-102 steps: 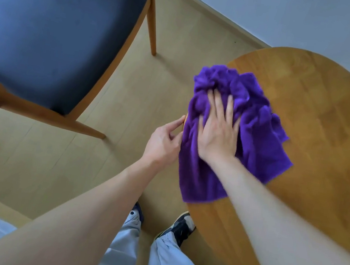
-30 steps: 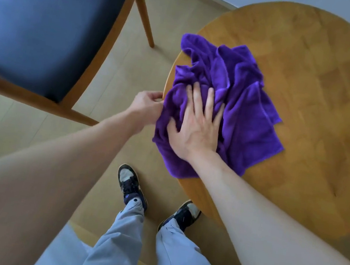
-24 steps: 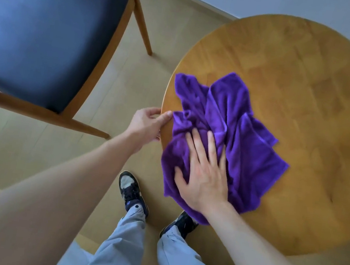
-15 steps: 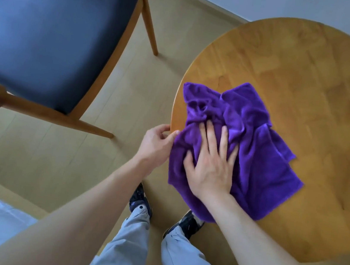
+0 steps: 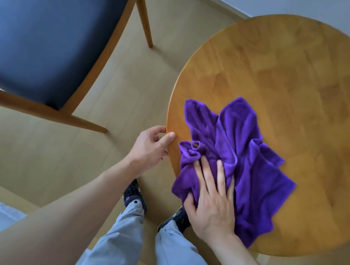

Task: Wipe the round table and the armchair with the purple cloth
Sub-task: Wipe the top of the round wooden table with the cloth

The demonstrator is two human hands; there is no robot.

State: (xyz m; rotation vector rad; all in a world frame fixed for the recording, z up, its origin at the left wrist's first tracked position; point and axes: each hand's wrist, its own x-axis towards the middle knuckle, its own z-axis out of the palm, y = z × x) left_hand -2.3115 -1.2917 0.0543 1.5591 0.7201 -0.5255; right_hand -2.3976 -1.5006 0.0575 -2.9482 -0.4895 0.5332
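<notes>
The fingers [image 5: 220, 175] of the right hand [image 5: 212, 202] lie straight and slightly spread, pressed flat on the purple cloth [image 5: 239, 164]. The thumb points left along the cloth's near left corner, and the palm covers the near part of the fabric. The left hand [image 5: 150, 149] holds the rim of the round table [image 5: 312, 89] just left of the cloth: its thumb lies on top of the edge and its fingers curl under it, so the grip is on the table, not on the cloth.

The cloth is crumpled into folds and lies on the near left part of the tabletop, reaching close to the rim near the right wrist. Its far flap points toward the middle of the table, and its right corner spreads flat on the wood. The tabletop is warm brown wood with a block pattern.

Both forearms are bare and reach in from the near side. Below them are light grey trousers [image 5: 147, 253] and dark shoes [image 5: 135, 196] standing on the pale wooden floor [image 5: 116, 92] between the table and the armchair.

The armchair [image 5: 43, 17] stands to the left, well apart from the table, with a dark blue seat cushion in a wooden frame and slanted wooden legs. A white wall [image 5: 302, 6] runs along the far side.
</notes>
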